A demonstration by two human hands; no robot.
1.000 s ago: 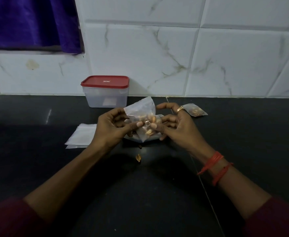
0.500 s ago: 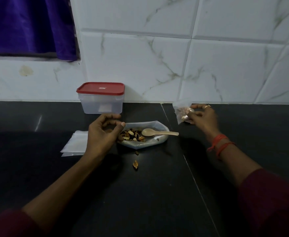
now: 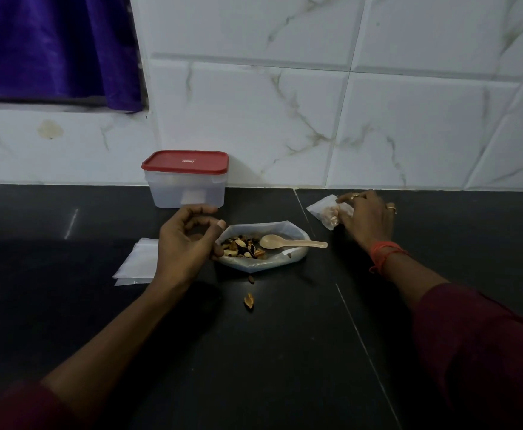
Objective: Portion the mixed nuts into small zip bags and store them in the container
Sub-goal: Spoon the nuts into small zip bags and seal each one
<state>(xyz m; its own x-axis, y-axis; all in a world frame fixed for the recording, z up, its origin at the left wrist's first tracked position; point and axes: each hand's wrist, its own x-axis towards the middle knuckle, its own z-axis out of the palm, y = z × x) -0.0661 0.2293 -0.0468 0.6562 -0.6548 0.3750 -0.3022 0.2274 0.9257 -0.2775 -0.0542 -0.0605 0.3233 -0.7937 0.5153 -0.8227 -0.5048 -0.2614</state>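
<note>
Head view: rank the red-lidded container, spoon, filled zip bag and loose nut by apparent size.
1. red-lidded container
2. spoon and filled zip bag: unsure, the right hand hides part of the bag
3. loose nut

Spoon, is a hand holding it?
No, the spoon lies in the bag of mixed nuts; the left hand and right hand are not touching it.

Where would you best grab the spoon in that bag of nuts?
By its handle end, from the right: the spoon lies flat, bowl inside the open bag beside the mixed nuts, handle sticking out past its right rim. The right hand, nearest, holds a small zip bag.
</note>
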